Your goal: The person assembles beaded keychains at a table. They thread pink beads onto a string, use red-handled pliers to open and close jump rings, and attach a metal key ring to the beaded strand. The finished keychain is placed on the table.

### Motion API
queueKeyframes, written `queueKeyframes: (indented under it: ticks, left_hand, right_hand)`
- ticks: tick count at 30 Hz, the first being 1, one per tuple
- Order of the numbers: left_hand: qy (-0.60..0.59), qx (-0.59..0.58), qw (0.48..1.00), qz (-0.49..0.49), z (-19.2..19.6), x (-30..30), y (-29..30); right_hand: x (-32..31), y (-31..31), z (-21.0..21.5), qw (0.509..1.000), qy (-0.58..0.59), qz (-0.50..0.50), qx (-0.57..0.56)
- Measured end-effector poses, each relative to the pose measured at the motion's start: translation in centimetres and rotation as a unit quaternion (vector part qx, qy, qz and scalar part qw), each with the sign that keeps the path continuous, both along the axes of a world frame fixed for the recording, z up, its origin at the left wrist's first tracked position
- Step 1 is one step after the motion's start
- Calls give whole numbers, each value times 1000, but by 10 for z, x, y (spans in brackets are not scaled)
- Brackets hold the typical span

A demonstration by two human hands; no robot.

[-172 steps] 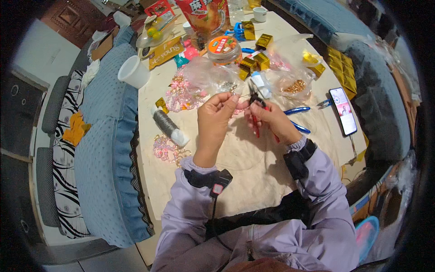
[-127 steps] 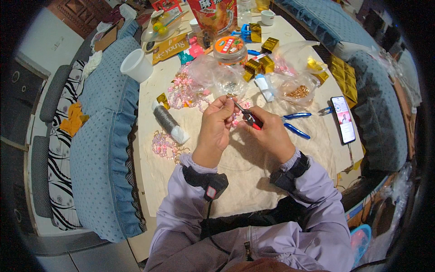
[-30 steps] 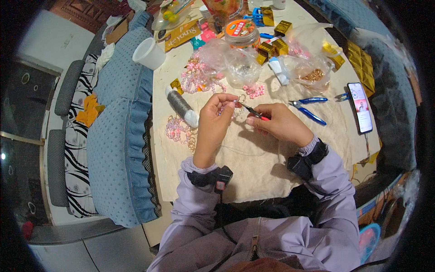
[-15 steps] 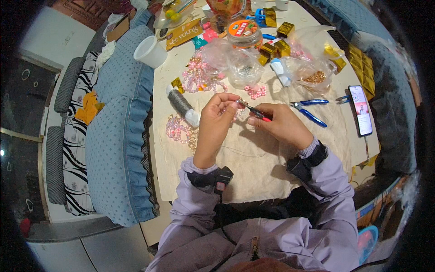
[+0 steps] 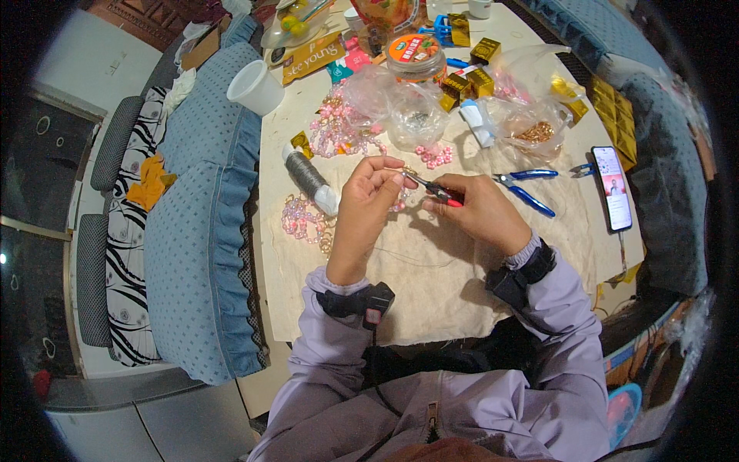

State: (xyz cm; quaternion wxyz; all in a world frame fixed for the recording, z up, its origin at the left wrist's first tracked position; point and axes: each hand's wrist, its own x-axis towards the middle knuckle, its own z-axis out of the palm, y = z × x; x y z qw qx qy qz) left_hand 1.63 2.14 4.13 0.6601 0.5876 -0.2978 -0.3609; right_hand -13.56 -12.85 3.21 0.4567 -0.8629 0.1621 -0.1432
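Observation:
My right hand (image 5: pixel 483 206) is closed round small pliers (image 5: pixel 440 192) with black and red handles. Their metal jaws point left, to the fingertips of my left hand (image 5: pixel 369 196). That hand pinches a thin beaded strand, whose pink beads (image 5: pixel 400 203) show just below the fingers; the part at the jaws is too small to make out. A fine wire (image 5: pixel 416 262) trails over the cloth beneath both hands. Left of them lies a spool of grey wire (image 5: pixel 306 174), with a pink bead strand (image 5: pixel 299 219) and some gold rings (image 5: pixel 326 240) close by.
Blue-handled pliers (image 5: pixel 530 192) and a lit phone (image 5: pixel 612 189) lie to the right. Farther back are pink beads (image 5: pixel 434 156), a bag of gold pieces (image 5: pixel 533 132), a lidded jar (image 5: pixel 416 58), gold boxes (image 5: pixel 479 81) and a white cup (image 5: pixel 256 88). A cloth (image 5: pixel 400 308) covers the table's near part.
The pliers' handles have spread slightly apart in my right hand, and the tool has turned a little. Both hands stay in nearly the same place.

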Motion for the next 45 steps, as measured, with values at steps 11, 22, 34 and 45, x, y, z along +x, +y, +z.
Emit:
queueKeyframes:
  ticks: [11, 22, 34, 45]
  left_hand:
    - [19, -22, 1000, 0, -6, 3, -3]
    - [41, -57, 997, -5, -4, 6, -6]
    - [113, -67, 990, -46, -12, -1, -12]
    - [114, -47, 990, -67, -21, -5, -13]
  right_hand:
    - [0, -1, -1, 998, -17, -16, -52]
    - [-27, 0, 0, 972, 3, -80, -221]
    - [-15, 18, 3, 969, -180, -85, -149]
    - [-1, 23, -12, 969, -226, -90, -44]
